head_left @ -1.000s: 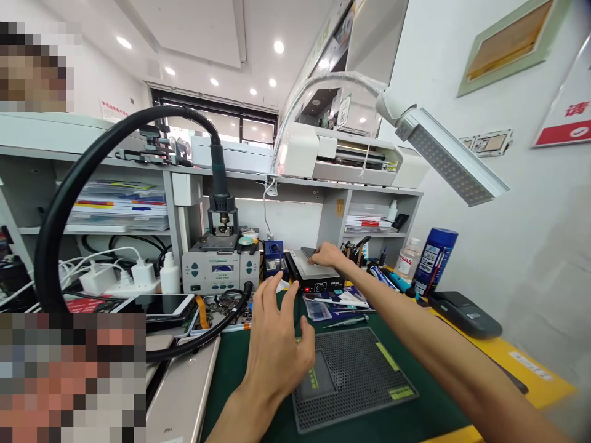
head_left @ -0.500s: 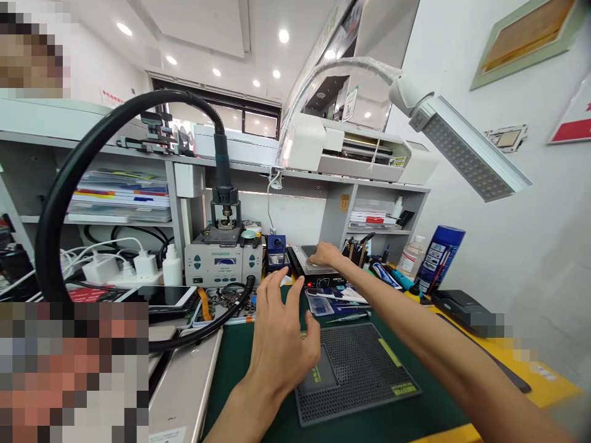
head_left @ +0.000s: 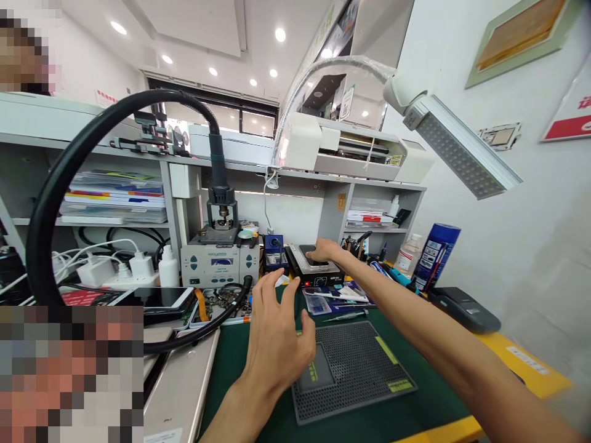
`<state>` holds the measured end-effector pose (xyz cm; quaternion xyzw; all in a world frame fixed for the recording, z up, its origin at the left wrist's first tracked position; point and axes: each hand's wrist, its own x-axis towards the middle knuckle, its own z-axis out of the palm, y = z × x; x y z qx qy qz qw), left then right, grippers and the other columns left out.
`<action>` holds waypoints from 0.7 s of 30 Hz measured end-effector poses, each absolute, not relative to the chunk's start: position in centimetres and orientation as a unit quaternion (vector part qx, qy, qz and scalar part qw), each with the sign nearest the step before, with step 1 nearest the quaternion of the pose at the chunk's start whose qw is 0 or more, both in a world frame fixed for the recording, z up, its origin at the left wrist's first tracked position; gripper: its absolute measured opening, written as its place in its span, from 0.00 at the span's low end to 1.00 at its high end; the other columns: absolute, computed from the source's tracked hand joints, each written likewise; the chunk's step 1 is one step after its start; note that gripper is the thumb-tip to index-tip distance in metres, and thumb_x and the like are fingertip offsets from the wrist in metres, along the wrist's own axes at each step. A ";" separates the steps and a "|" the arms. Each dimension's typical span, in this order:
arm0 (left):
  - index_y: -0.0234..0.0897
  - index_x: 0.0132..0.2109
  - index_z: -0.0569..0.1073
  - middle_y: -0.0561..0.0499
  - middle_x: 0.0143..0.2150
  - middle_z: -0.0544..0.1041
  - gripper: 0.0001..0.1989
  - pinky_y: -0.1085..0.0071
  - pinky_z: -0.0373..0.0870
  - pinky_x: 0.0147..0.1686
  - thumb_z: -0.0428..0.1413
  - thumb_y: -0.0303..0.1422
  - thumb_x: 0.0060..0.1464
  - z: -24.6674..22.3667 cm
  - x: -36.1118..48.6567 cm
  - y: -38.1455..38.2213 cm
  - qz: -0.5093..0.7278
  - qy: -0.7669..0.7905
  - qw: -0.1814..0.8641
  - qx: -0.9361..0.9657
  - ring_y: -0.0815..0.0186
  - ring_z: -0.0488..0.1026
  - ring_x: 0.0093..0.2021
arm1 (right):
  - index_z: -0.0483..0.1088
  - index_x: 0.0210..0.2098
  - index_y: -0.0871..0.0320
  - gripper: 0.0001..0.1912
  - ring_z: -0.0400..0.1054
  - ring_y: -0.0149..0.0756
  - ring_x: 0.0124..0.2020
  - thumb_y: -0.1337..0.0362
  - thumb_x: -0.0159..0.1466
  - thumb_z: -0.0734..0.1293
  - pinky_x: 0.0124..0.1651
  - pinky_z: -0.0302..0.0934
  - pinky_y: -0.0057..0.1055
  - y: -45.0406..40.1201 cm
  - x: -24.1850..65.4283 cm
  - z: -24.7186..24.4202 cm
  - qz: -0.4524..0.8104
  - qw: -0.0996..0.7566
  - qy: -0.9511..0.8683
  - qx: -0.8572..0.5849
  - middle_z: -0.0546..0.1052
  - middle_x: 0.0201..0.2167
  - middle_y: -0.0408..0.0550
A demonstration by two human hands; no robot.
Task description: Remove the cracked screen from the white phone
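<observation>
My left hand (head_left: pixel 279 341) is raised over the near left part of a dark perforated mat (head_left: pixel 355 363), its fingers spread and curved with nothing between them. Farther back, my right hand (head_left: pixel 325 251) reaches to a dark phone-like device (head_left: pixel 308 252) on top of a flat box-shaped unit (head_left: pixel 318 280) with a red light and a knob. The right fingertips are at the device's surface; whether they grip it or only touch it is too small to tell. A screwdriver (head_left: pixel 346 316) lies behind the mat.
A hot-air station (head_left: pixel 221 264) with a looping black hose (head_left: pixel 37 215) stands at the left. Tablets (head_left: pixel 184 381) are stacked at the near left. A blue can (head_left: pixel 436 255), a bottle (head_left: pixel 409 255) and a black case (head_left: pixel 464 307) are at the right. A lamp (head_left: pixel 466 147) hangs above.
The view has shifted slightly. My right hand stays at the unit, and more of the dark device beside its fingers now shows. My left hand keeps its spread pose.
</observation>
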<state>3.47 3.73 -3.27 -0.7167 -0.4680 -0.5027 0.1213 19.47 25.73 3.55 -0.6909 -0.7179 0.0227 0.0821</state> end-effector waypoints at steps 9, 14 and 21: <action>0.33 0.57 0.68 0.36 0.57 0.64 0.18 0.48 0.71 0.52 0.51 0.27 0.60 -3.7 3.1 4.2 -0.499 -0.478 0.111 -0.714 0.46 0.59 0.61 | 0.71 0.51 0.60 0.16 0.72 0.41 0.46 0.57 0.69 0.66 0.47 0.70 0.41 22.4 23.0 4.8 0.053 0.245 -0.699 -0.670 0.74 0.50 0.51; 0.36 0.51 0.71 0.43 0.44 0.73 0.12 0.55 0.72 0.44 0.50 0.26 0.62 -3.6 2.7 4.5 -0.526 -0.464 0.116 -0.703 0.54 0.67 0.48 | 0.72 0.38 0.62 0.15 0.71 0.32 0.32 0.55 0.69 0.65 0.36 0.68 0.32 17.2 25.7 1.8 0.043 0.405 -0.664 -0.627 0.75 0.33 0.43; 0.36 0.46 0.73 0.49 0.35 0.74 0.07 0.63 0.68 0.38 0.52 0.26 0.63 -3.8 2.1 5.1 -0.546 -0.438 0.140 -0.700 0.61 0.69 0.38 | 0.43 0.16 0.53 0.24 0.45 0.26 0.18 0.63 0.61 0.62 0.23 0.46 0.28 13.3 27.2 -0.1 0.001 0.611 -0.576 -0.543 0.47 0.15 0.35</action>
